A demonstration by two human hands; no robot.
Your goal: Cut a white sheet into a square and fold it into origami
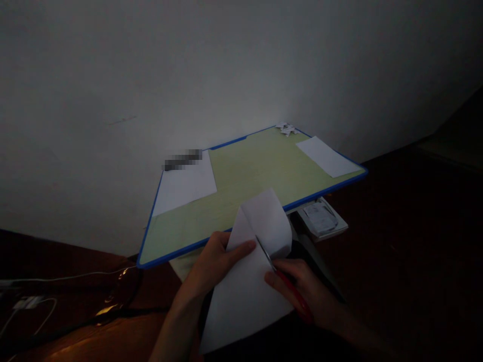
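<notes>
A grey wall (226,60) stands right behind the tabletop (249,166), whose greenish surface has a blue rim, and the light is dim. From my seat through the head camera, I have the sheet (245,294) above the lap, its upper end overlapping the near rim in view. My left hand (219,256) pinches it, thumb flat on top and the other fingers curled behind, with no gap but the paper. My right hand (304,284) is wrapped around the red handles of the scissors (289,288), their blade in the paper.

I judge the cut to be partway: a flap curls up on the right, while paper beyond the blade tip, toward the upper left, looks uncut. Scraps (287,129) at the far corner suggest some cutting is done. The left sheet (188,186) and right sheet (324,158) look whole.

The widest room is the green stretch between those two sheets; the far side is bounded by the wall. My left thumb sits near the blade tip, so clearance there is tight.
</notes>
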